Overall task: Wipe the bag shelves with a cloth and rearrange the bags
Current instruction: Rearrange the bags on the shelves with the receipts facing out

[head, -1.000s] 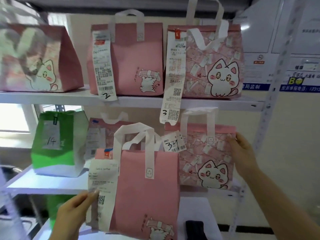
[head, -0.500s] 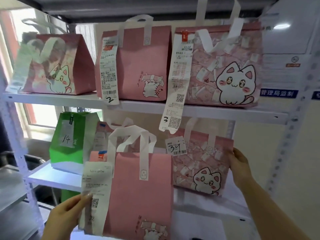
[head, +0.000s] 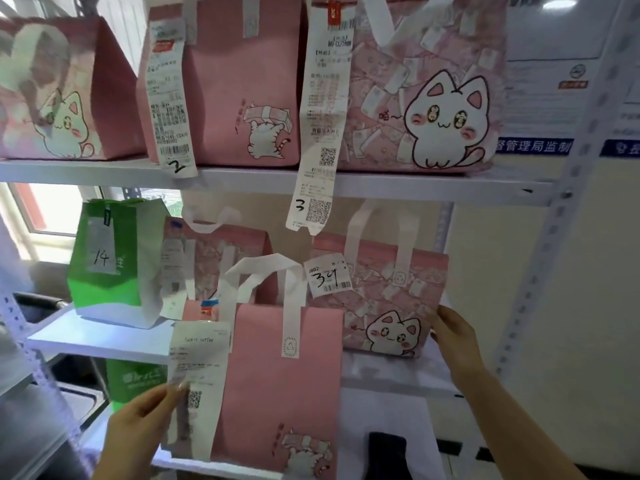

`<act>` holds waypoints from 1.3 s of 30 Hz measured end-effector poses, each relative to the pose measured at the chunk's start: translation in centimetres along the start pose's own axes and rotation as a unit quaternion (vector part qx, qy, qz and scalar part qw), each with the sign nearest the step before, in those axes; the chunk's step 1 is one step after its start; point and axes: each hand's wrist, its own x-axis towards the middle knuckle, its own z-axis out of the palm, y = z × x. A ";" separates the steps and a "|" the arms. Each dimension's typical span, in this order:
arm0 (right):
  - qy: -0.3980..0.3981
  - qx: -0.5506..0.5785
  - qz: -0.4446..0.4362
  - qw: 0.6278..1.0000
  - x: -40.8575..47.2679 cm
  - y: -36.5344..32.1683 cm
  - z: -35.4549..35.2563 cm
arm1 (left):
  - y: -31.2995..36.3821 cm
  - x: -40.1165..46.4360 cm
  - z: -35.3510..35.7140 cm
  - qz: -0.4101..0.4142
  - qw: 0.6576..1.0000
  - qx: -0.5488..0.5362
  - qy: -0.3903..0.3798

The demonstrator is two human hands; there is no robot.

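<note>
The right hand (head: pixel 453 336) had slid the cat bag (head: pixel 381 299) back onto the middle shelf (head: pixel 104 341), at about 3 o'clock, and gripped its right edge. The left hand (head: pixel 145 417), at 7 o'clock, pinched the receipt (head: pixel 199 372) on the plain pink bag (head: pixel 284 382), which had hardly moved. It probably goes up beside it next.

pink bag (head: pixel 284 375): matt cloth | receipt (head: pixel 199 362): thin paper | shelf (head: pixel 398 185): smooth white
</note>
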 end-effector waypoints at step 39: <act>-0.111 -0.077 0.223 0.965 -26.6 6.2 29.5 | -14.2 14.8 -20.6 -0.053 0.967 0.037 -0.247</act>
